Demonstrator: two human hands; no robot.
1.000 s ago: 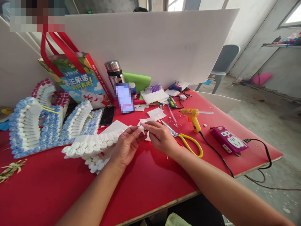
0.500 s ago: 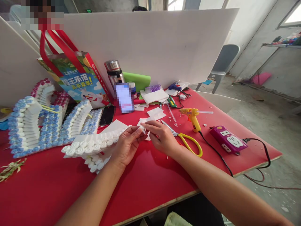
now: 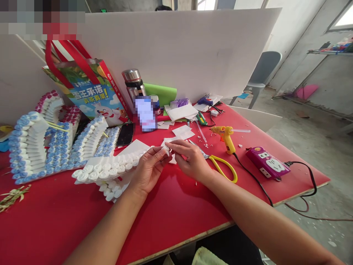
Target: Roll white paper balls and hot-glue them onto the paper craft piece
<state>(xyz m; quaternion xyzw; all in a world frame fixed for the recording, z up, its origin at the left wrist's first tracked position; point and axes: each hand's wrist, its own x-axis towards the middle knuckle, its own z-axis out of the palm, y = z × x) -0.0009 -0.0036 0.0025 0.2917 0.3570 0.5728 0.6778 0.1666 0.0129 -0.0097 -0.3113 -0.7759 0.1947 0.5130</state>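
Two hands meet over one small white paper piece (image 3: pixel 166 149): it is pinched by the left hand (image 3: pixel 147 170) and the right hand (image 3: pixel 190 161), both grips narrow and closed on it, above the red table (image 3: pixel 171 217). Rolling or folding of the piece seems to be the step in hand; fine fingertip control is called for next. At 9 o'clock, just beside the left hand, a white rolled-paper row (image 3: pixel 106 172) lies. At 3 o'clock yellow scissors (image 3: pixel 220 167) are partly covered by the right hand. The piece's shape is too small to be made out.
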